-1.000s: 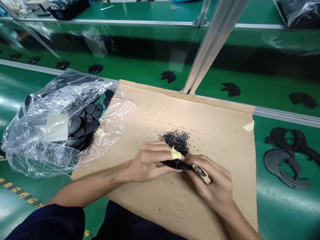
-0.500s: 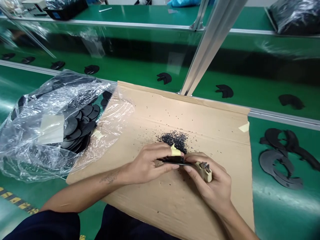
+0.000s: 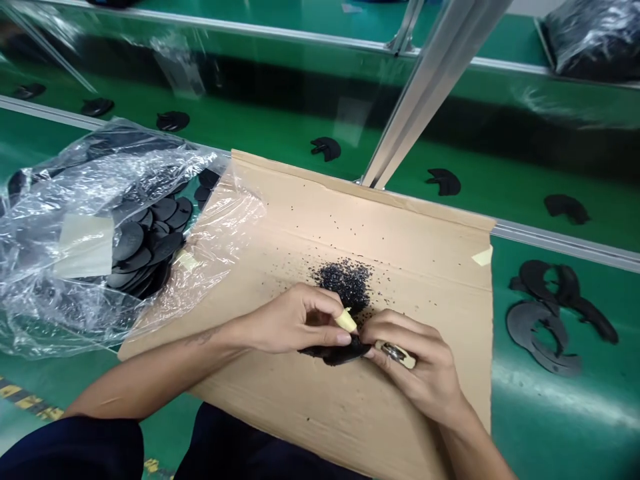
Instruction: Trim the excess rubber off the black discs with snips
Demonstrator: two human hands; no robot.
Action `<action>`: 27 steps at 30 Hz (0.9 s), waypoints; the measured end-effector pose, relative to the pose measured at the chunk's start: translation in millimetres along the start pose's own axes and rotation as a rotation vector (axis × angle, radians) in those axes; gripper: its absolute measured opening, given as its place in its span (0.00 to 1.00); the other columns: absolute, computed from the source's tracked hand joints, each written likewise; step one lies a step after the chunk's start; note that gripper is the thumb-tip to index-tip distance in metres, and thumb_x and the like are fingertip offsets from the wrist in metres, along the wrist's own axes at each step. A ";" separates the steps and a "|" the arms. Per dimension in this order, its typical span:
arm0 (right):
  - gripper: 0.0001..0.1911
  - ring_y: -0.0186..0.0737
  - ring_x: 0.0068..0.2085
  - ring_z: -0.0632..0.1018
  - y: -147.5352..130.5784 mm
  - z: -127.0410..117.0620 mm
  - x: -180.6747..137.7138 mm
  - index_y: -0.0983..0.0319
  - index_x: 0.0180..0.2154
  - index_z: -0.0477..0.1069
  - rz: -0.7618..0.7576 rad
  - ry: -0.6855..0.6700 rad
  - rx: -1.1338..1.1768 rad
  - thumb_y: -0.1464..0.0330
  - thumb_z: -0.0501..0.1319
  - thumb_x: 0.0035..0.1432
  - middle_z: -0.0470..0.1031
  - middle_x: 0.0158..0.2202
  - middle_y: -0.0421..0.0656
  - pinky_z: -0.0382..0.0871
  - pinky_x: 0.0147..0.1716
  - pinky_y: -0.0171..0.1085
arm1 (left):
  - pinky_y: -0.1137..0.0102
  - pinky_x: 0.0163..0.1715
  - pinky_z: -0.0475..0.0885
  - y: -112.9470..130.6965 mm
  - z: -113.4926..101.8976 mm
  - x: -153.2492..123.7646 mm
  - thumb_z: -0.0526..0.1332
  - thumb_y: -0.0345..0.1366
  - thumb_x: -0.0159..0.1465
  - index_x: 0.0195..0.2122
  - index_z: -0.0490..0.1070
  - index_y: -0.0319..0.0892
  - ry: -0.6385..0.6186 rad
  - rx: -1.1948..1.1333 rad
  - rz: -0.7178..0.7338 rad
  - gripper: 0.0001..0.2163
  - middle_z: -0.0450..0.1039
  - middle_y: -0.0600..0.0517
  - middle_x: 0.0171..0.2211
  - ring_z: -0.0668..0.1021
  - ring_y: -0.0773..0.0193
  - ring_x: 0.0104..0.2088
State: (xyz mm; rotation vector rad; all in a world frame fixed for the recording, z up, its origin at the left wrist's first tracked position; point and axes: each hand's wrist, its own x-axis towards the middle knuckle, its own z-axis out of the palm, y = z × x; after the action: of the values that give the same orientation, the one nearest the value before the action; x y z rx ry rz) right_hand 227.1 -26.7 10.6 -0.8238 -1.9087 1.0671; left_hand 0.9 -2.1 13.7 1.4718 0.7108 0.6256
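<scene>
My left hand [image 3: 293, 323], with yellow tape on one fingertip, pinches a flat black plastic disc [image 3: 336, 352] low over a sheet of brown cardboard [image 3: 400, 253]. My right hand [image 3: 425, 367] grips a small cream-handled cutting tool [image 3: 397, 352] whose tip meets the disc's right edge. Just beyond both hands lies a heap of tiny black trimmings [image 3: 345, 280] on the cardboard.
A clear plastic bag [image 3: 75, 267] full of black discs [image 3: 145, 240] lies at the left. Cut black ring pieces [image 3: 545, 320] rest on the green bench at the right. Single black parts [image 3: 325, 148] sit on the green conveyor behind, past a slanted aluminium post [image 3: 420, 87].
Both hands have dropped closer to the cardboard, and the disc has tilted down in my left hand. The view has shifted slightly downward.
</scene>
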 end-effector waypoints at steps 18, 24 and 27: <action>0.18 0.44 0.41 0.80 0.2 4.0 -5.7 0.59 0.49 0.73 -0.067 0.154 -0.323 0.80 0.61 0.59 0.79 0.41 0.48 0.76 0.35 0.41 | 0.70 0.35 0.75 -12.4 8.9 -0.4 0.66 0.34 0.65 0.45 0.77 0.40 0.312 0.320 0.370 0.08 0.77 0.48 0.35 0.77 0.64 0.36; 0.17 0.46 0.40 0.77 9.8 -4.9 -6.6 0.60 0.52 0.70 -0.043 0.151 -0.717 0.76 0.58 0.62 0.77 0.43 0.51 0.72 0.37 0.45 | 0.69 0.35 0.75 -13.7 4.9 0.2 0.64 0.30 0.66 0.49 0.77 0.41 0.307 0.389 0.461 0.10 0.77 0.47 0.36 0.79 0.64 0.37; 0.13 0.45 0.37 0.75 12.6 -2.9 -6.7 0.62 0.49 0.70 -0.053 0.106 -0.775 0.75 0.57 0.64 0.77 0.40 0.50 0.70 0.34 0.43 | 0.69 0.34 0.74 -12.9 5.5 0.0 0.65 0.29 0.66 0.47 0.77 0.38 0.291 0.408 0.468 0.09 0.77 0.47 0.35 0.78 0.64 0.36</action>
State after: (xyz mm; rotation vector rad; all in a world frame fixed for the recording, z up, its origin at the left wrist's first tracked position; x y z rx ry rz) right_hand 234.8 -25.6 -1.7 -1.2016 -2.2454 0.2071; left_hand 4.4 -5.9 0.6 1.9752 0.7493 1.1180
